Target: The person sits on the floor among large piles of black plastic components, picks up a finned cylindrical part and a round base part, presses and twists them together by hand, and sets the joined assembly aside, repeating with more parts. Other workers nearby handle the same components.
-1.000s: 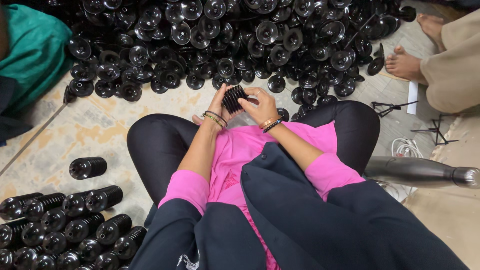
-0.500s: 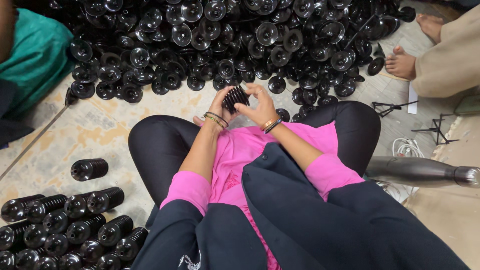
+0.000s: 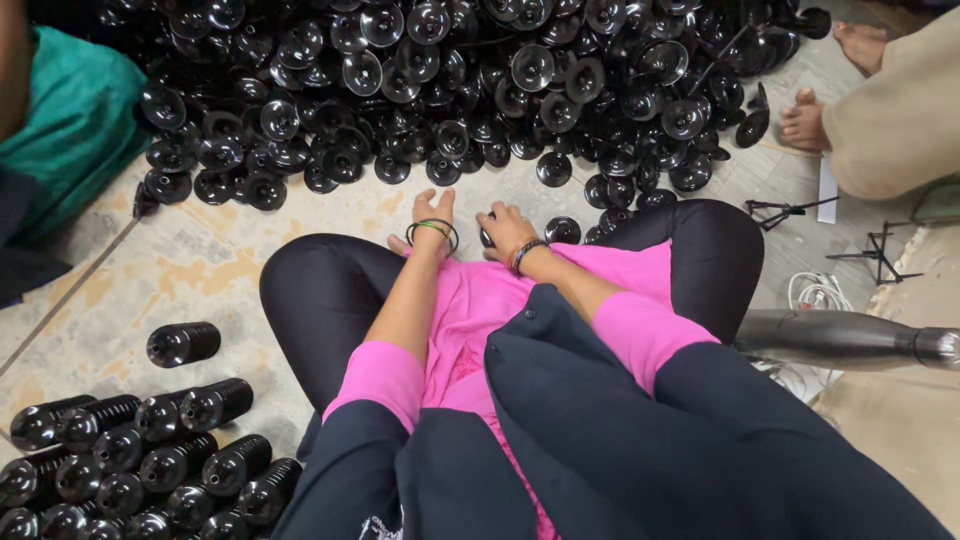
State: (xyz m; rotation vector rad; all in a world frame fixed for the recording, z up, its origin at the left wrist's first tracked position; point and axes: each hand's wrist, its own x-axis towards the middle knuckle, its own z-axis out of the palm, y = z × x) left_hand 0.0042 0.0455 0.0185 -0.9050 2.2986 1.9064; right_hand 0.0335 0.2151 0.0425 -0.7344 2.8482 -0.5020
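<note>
- Two bare hands are reaching forward between the person's crossed knees, down at the tiled floor [image 3: 200, 270].
- The left hand [image 3: 432, 212] is lying flat with its fingers stretched toward the heap, bangles at the wrist, and gripping nothing that shows.
- The right hand [image 3: 505, 232] is curling over a dark ribbed black piece [image 3: 487, 238], which is peeking out just under the fingers at the floor between the two hands; how tightly it is closing I cannot tell.
- A loose black disc [image 3: 563, 230] is lying just beside the right hand.
- Stacked ribbed cylinders [image 3: 130, 460] are lying in rows at the near left, with a single stack [image 3: 184, 343] apart from them.
- A large heap of black discs [image 3: 450, 90] is spreading across the floor beyond the hands.
- Another person's bare foot [image 3: 803, 122] is resting at the heap's far right edge.
</note>
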